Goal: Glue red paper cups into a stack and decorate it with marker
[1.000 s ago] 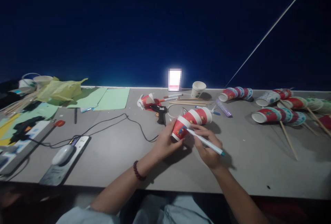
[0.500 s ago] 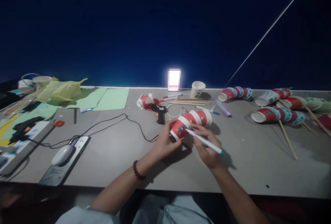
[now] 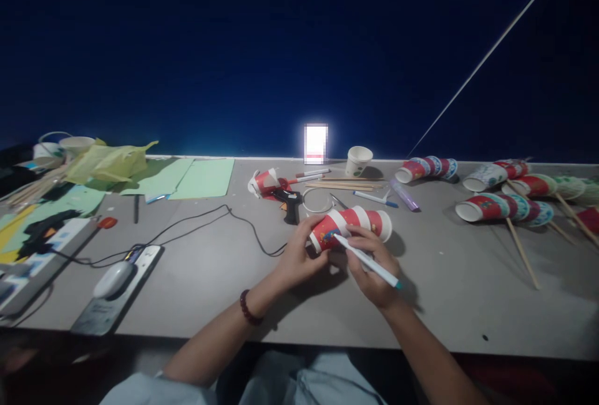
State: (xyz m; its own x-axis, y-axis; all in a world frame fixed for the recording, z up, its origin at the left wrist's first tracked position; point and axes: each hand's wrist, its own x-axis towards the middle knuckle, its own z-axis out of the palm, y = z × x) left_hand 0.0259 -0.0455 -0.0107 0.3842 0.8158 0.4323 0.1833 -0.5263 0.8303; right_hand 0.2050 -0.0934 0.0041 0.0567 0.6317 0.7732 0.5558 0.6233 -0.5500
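Note:
A chain of red and white paper cup pieces [image 3: 355,219] lies on its side a little above the table in front of me. Its near left end is gripped by my left hand [image 3: 299,252], thumb below and fingers on top. My right hand [image 3: 377,268] is closed round a white marker pen [image 3: 372,261] with a teal end. The marker's tip meets the blue patch on the leftmost red section. Some right-hand fingers rest against the side of the chain. Behind it lie a black glue gun [image 3: 291,202] and a roll of clear tape [image 3: 317,200].
At the right lie several decorated cup chains [image 3: 505,208], some with sticks. A paper cup [image 3: 359,161] stands at the back near wooden sticks [image 3: 344,185]. Leftward are green paper [image 3: 206,178], a phone [image 3: 116,292], a power strip [image 3: 51,261] and a black cable [image 3: 227,207].
The cup chain has turned slightly, its far right end shifting right and toward me. The marker has moved slightly left with my right hand, its tip still at the blue patch.

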